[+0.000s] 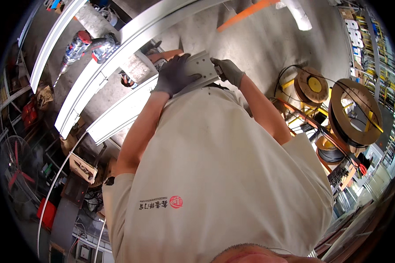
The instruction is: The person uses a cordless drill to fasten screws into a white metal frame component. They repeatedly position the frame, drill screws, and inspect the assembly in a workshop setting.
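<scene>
A long white metal profile [127, 105] runs from the lower left up to the front of my body, and its end plate [200, 68] has several small holes. My left hand [175, 75], in a dark grey glove, is wrapped over the profile close to that end, thumb lying along the top face. At the plate's right edge my right hand [229, 72], gloved in lighter grey, is closed with its fingers curled. A small piece seems to sit at its fingertips, too small to name.
Two more white profiles [85, 94] lie beyond, on supports. A red and black power drill [77, 46] with a long bit rests beside another power tool [104, 47]. Cable reels [355, 111] stand at right, a fan [17, 166] at left. An orange bar [245, 15] lies ahead.
</scene>
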Available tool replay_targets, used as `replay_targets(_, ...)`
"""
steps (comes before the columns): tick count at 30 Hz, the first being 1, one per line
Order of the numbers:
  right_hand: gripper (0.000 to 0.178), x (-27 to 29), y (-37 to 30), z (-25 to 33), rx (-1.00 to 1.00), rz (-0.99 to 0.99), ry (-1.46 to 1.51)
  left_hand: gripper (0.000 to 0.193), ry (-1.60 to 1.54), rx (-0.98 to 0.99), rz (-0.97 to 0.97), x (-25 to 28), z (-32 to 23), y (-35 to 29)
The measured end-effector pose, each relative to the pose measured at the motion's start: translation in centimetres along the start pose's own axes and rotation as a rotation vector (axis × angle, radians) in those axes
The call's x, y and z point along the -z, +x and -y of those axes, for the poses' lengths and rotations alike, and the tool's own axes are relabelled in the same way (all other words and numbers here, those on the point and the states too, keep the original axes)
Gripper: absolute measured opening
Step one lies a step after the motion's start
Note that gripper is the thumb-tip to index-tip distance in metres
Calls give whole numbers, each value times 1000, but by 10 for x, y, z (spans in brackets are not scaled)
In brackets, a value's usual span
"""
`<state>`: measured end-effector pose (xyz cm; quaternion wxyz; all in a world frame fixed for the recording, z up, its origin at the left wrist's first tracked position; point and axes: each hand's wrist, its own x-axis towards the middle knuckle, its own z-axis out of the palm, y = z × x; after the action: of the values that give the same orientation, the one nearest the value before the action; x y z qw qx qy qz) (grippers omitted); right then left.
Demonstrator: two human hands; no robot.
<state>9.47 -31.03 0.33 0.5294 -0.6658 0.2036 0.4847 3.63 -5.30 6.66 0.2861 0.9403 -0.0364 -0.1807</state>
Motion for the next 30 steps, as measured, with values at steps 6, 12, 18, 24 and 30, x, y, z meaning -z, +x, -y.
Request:
replay_targets(6,60,-4,3,36,271,-253,-420,64,-3,98,-200,-8,59,-33)
replay_targets(12,29,-47,-35,144,973,-393,-439,48,-67,9,-414,-27,69,-26)
replay_targets(18,32,-122,-36,167,1148,-66,-948,38,-32,60,-398,-16,65,-33)
replay_targets(24,71,-214,3,212,1338,-33,-927,42,-47,77,-327,-7,60,-32)
replay_targets(30,54,-314,33,270,1066,299,-577,48,-34,114,-309,-8,59,-36)
